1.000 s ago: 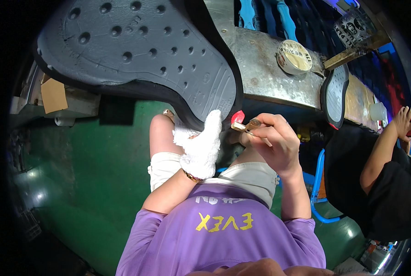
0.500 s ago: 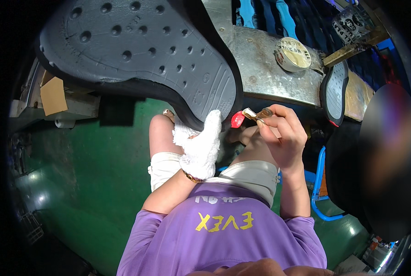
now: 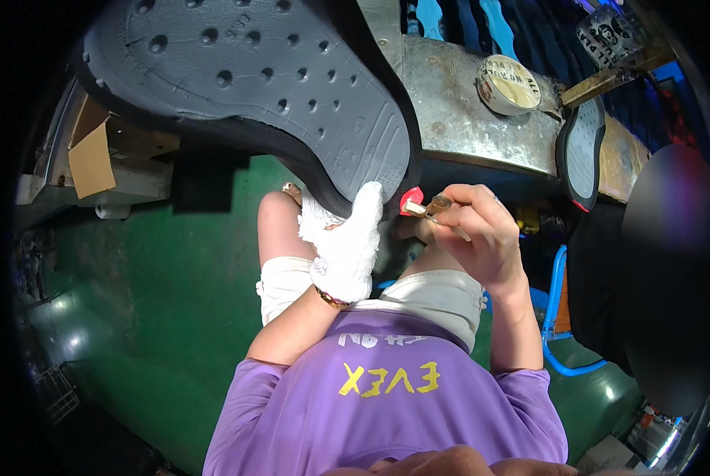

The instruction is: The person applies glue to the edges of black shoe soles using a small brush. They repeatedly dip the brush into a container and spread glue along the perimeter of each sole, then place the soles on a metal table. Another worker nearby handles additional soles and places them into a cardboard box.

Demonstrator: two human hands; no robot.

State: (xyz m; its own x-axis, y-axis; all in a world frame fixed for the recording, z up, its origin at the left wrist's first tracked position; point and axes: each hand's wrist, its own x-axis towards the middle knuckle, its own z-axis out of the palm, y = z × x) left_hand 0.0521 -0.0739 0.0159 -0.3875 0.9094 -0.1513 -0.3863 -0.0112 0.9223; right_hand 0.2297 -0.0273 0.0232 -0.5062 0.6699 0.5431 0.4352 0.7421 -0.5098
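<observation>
The big grey sole (image 3: 291, 63) is jutting out in front, with the white-gloved left hand (image 3: 350, 242) clamping its near end, probably so it's not wobbling. The bare right hand (image 3: 479, 230) is pinching a small white-tipped tool (image 3: 438, 206) right by the glossy red patch (image 3: 412, 194), likely for fine control. A pale tub (image 3: 510, 86) is sitting on the bench (image 3: 450, 127), presumably for easy reach.

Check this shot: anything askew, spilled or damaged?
No spill visible. At far left, a cardboard piece sticks out at a slant. The metal bench looks blotchy and worn. Also mismatched: left hand gloved, right hand bare.
</observation>
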